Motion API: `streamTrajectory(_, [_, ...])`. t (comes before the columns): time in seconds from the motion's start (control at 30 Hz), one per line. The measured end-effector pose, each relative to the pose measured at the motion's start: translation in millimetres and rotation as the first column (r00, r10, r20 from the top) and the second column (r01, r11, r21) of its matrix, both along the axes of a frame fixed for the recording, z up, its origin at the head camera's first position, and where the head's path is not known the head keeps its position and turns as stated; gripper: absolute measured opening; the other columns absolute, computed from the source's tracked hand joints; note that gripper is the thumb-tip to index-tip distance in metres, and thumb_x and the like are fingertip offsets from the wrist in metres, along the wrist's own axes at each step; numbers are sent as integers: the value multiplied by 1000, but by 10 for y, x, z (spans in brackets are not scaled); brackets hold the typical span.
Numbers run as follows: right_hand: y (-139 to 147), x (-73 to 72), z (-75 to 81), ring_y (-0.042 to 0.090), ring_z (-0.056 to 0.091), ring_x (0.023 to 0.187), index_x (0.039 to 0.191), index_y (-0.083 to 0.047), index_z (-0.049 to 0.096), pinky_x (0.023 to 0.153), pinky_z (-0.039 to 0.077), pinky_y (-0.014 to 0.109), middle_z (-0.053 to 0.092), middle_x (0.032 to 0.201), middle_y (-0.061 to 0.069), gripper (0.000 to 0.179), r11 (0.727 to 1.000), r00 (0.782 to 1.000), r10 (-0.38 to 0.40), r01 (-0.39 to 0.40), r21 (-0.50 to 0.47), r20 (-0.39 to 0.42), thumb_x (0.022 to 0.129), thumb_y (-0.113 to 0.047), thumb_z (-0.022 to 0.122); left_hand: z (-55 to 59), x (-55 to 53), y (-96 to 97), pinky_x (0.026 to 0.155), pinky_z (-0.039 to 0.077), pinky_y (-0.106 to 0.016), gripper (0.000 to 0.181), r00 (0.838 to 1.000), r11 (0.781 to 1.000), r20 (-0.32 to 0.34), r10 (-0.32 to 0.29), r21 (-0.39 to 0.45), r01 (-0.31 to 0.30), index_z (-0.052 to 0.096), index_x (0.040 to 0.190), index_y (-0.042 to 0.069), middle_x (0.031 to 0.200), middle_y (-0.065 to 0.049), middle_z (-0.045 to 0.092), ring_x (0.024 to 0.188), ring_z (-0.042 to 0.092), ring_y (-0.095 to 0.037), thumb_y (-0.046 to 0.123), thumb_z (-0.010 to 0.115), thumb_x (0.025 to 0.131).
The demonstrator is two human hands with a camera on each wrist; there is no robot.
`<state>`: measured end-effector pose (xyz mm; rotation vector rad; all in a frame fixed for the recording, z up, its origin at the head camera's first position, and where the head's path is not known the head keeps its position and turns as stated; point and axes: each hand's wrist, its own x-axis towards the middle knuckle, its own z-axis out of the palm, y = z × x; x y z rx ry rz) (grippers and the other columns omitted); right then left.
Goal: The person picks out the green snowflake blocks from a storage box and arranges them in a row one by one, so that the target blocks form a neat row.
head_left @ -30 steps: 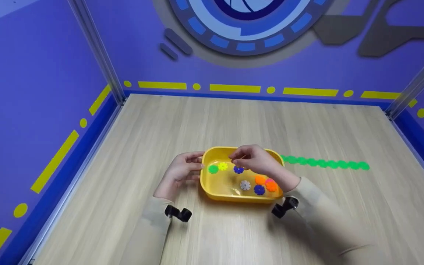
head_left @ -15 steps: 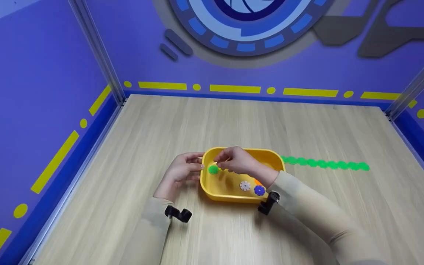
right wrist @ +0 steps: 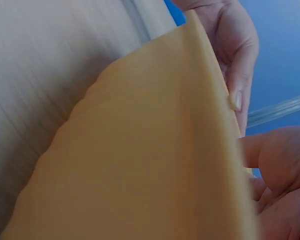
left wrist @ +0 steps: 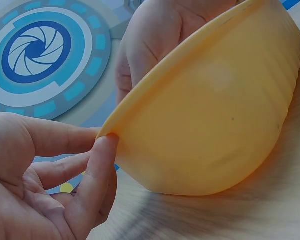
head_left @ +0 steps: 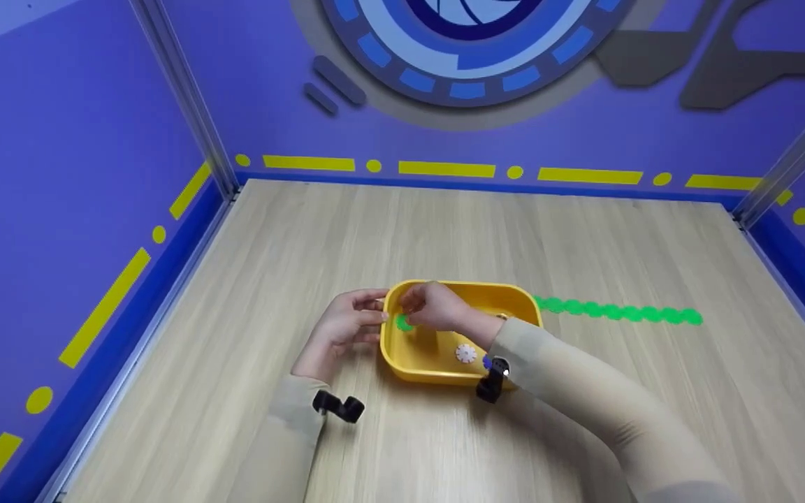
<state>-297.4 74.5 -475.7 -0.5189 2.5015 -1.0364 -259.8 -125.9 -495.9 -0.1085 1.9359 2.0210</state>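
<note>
A yellow plastic basin (head_left: 437, 376) stands on the table with notched plastic snowflake discs inside. My left hand (head_left: 343, 321) holds its left rim, and in the left wrist view the thumb (left wrist: 104, 155) lies against the outer wall. My right hand (head_left: 439, 307) reaches down inside the left part of the basin, fingers bent beside a green disc (head_left: 403, 323). The hand covers part of that disc; the right wrist view hides the fingertips behind the basin wall (right wrist: 130, 150), so I cannot tell whether they grip anything. A white disc (head_left: 466, 353) lies nearer the front.
A chain of linked green discs (head_left: 619, 311) lies on the wooden table (head_left: 402, 230), running right from behind the basin. A blue disc (head_left: 488, 362) is partly covered by the right wrist camera (head_left: 493, 381). Blue walls (head_left: 444, 140) border the table behind and at the sides.
My right hand has moved left across the basin and down toward the green disc. Its forearm now covers the orange and pink discs. The left hand and basin stay put.
</note>
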Motion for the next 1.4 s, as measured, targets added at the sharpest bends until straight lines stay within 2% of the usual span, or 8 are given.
streamTrajectory(0.17, [-44, 30, -70, 27, 69, 107, 116, -1, 72, 100, 58, 42, 75, 115, 15, 29, 997, 996, 36, -30, 73, -84, 87, 1, 76, -3, 3, 7, 61, 63, -26, 53, 1000, 1000, 0, 3, 5, -3, 60, 142, 3, 103, -4, 64, 79, 70, -13, -5, 68, 90])
streamTrajectory(0.47, [-45, 63, -156, 19, 64, 87, 102, -2, 75, 86, 61, 39, 74, 98, 10, 24, 974, 962, 172, -135, 180, -213, 81, 1, 83, 3, 11, 11, 61, 63, -25, 53, 1000, 1000, -1, 5, -13, -5, 60, 142, 3, 104, -5, 63, 80, 69, -13, -4, 68, 91])
streamTrajectory(0.6, [-36, 59, -156, 18, 61, 84, 102, -3, 74, 85, 60, 39, 73, 95, 9, 23, 969, 960, 189, -149, 197, -207, 81, 0, 83, 19, 16, 13, 60, 62, -24, 53, 1000, 1000, 6, -2, -12, 2, 59, 143, 3, 105, -5, 62, 81, 68, -12, -4, 68, 91])
streamTrajectory(0.77, [-29, 56, -149, 17, 58, 84, 103, -4, 73, 85, 59, 38, 71, 95, 8, 24, 967, 967, 187, -150, 205, -174, 81, 0, 82, 24, 13, 14, 60, 62, -24, 53, 1000, 1000, 11, 5, -4, -5, 59, 142, 3, 105, -5, 63, 81, 68, -12, -4, 68, 91])
streamTrajectory(0.97, [-21, 58, -157, 17, 59, 84, 100, -4, 74, 84, 59, 37, 72, 94, 8, 22, 962, 957, 212, -168, 216, -197, 80, 0, 83, 20, 18, 6, 61, 62, -25, 54, 1000, 1000, 15, 6, 3, -6, 58, 143, 3, 106, -5, 63, 81, 68, -12, -5, 68, 90])
streamTrajectory(1.17, [-11, 57, -166, 18, 54, 86, 98, -6, 70, 81, 53, 35, 66, 93, 8, 23, 957, 939, 243, -192, 219, -241, 80, -1, 83, 16, 12, 4, 61, 62, -25, 54, 1000, 1000, 13, 8, 5, -8, 59, 143, 3, 107, -6, 64, 81, 69, -12, -5, 67, 91])
streamTrajectory(1.4, [36, 57, -153, 18, 55, 85, 100, -4, 68, 79, 53, 34, 68, 94, 9, 24, 939, 902, 328, -279, 199, -282, 81, 2, 80, 17, 9, 2, 59, 62, -24, 54, 1000, 1000, 8, 1, 23, -1, 57, 143, 1, 104, -4, 64, 78, 69, -11, -6, 67, 91])
